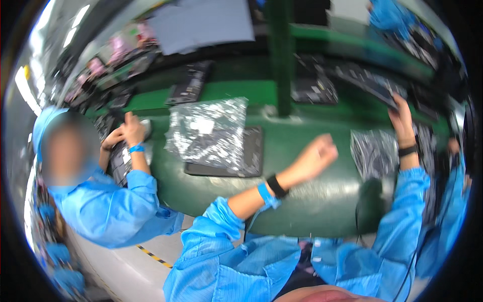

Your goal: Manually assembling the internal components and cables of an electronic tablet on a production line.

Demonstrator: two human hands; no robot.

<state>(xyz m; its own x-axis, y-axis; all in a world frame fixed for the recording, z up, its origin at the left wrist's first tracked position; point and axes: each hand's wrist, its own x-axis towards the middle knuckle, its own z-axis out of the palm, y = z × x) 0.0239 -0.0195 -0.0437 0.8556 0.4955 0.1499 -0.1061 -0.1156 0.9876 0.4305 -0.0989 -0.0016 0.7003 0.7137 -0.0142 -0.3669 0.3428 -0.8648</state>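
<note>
Head: clear bag [373, 151], contents unclear, near right hand [401, 122]

An electronics factory; flat black rectangular devices [254, 151] line a glossy green counter [312, 201]; people [108, 214] in light-blue cloth smocks [136, 194] work alongside; yellow-and-black striped tape [154, 256] marks the pale floor [103, 254].

Bag [206, 133] on a panel [254, 156], left of the left hand [318, 157]

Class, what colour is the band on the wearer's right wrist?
The wristband is black, best seen in the head view.
</note>
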